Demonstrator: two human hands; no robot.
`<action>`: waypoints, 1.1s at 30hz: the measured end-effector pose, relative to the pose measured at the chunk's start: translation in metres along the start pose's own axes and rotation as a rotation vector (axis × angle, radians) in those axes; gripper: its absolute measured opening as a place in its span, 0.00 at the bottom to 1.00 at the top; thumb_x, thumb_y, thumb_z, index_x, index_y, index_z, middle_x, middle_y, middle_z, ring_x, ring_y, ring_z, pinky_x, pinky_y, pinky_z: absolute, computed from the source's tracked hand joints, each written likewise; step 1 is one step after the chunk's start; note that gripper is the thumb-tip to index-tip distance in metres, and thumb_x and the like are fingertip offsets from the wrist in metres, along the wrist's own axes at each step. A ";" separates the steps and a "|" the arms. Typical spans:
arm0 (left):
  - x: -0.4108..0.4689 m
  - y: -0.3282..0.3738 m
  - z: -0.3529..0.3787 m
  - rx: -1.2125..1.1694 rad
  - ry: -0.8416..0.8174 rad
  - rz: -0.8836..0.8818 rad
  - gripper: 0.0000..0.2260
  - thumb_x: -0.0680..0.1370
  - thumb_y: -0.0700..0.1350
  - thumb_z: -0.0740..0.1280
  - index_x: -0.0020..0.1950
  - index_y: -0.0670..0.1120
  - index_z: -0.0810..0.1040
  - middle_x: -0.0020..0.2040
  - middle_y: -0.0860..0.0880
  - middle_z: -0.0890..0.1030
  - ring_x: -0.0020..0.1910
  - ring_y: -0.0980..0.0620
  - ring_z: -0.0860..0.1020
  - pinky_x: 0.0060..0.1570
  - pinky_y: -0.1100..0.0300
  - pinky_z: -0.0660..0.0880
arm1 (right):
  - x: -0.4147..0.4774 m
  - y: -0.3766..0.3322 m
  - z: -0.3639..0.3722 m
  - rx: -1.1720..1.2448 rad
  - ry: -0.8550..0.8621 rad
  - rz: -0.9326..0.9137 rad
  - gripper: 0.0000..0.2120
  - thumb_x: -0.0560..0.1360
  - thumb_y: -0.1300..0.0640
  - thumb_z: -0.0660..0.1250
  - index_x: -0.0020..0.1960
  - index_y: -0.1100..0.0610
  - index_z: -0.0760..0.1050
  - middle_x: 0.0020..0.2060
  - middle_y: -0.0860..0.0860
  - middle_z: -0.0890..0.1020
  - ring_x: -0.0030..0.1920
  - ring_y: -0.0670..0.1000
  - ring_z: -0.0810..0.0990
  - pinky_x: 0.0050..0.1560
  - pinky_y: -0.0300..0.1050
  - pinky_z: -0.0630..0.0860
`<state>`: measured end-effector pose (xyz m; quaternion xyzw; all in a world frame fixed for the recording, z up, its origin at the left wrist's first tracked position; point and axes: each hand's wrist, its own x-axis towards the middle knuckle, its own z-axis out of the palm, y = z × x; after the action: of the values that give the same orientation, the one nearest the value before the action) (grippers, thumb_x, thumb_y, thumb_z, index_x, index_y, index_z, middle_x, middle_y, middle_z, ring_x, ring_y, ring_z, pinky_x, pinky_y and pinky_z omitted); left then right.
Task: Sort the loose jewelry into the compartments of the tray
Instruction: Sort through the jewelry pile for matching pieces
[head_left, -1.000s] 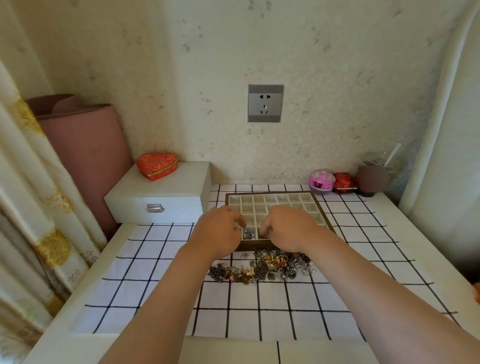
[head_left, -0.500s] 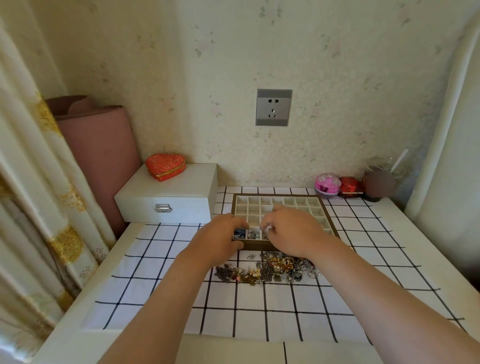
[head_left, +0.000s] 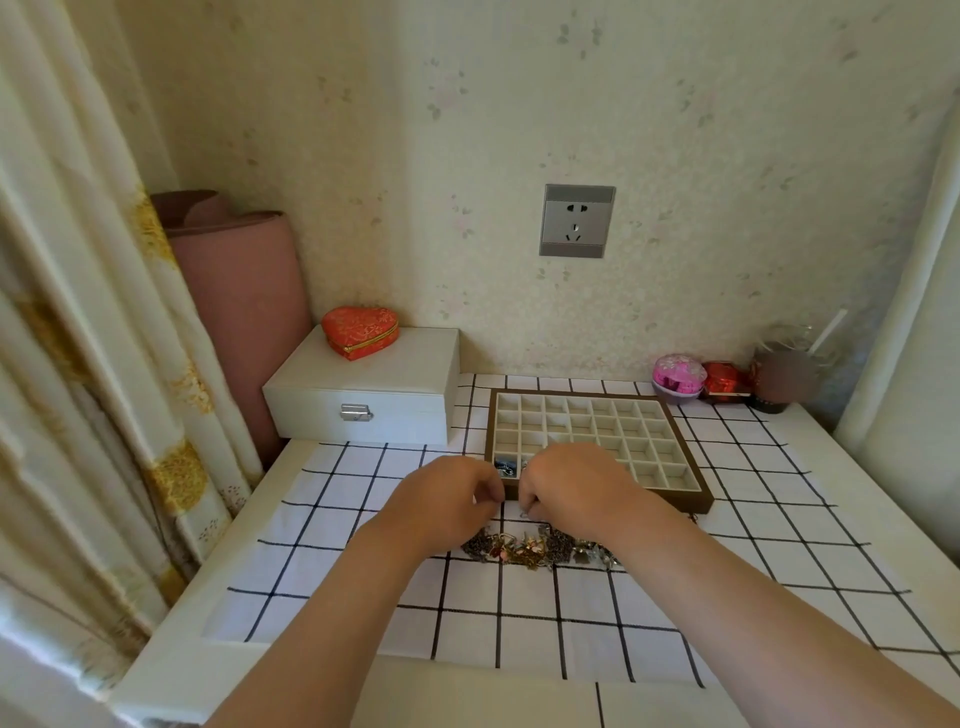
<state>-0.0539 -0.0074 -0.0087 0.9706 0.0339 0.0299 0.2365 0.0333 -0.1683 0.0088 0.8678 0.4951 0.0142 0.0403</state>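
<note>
No writing, label or number is legible anywhere, neither on the wall socket (head_left: 576, 221) nor on the tray (head_left: 693, 502)

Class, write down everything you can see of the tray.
The tray has a brown frame and a cream grid of small compartments, most looking empty. It lies flat on the checked cloth near the wall. Small pieces sit in its near-left corner. The left hand and right hand cover part of its near edge.
</note>
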 end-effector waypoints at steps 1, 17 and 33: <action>-0.001 0.001 0.000 0.011 -0.021 -0.002 0.07 0.79 0.46 0.68 0.56 0.55 0.81 0.51 0.58 0.81 0.43 0.59 0.75 0.47 0.63 0.74 | 0.000 -0.001 0.000 -0.005 -0.010 0.008 0.08 0.78 0.57 0.67 0.47 0.47 0.83 0.45 0.47 0.83 0.44 0.51 0.81 0.43 0.46 0.78; 0.006 0.030 -0.020 -0.771 -0.034 -0.188 0.07 0.77 0.45 0.71 0.55 0.52 0.82 0.47 0.53 0.86 0.41 0.56 0.83 0.39 0.63 0.72 | -0.021 0.022 -0.024 1.164 0.024 0.472 0.08 0.79 0.49 0.69 0.53 0.51 0.82 0.29 0.46 0.77 0.29 0.45 0.73 0.35 0.40 0.69; 0.053 0.052 0.019 -0.212 0.111 -0.108 0.03 0.77 0.53 0.70 0.48 0.58 0.83 0.45 0.58 0.83 0.47 0.57 0.79 0.52 0.54 0.78 | -0.017 0.056 -0.008 0.545 0.146 0.434 0.12 0.80 0.50 0.64 0.38 0.49 0.78 0.34 0.46 0.81 0.37 0.48 0.79 0.39 0.46 0.74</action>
<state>0.0025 -0.0580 0.0004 0.9337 0.0959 0.0739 0.3370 0.0722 -0.2107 0.0222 0.9283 0.2865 -0.0481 -0.2319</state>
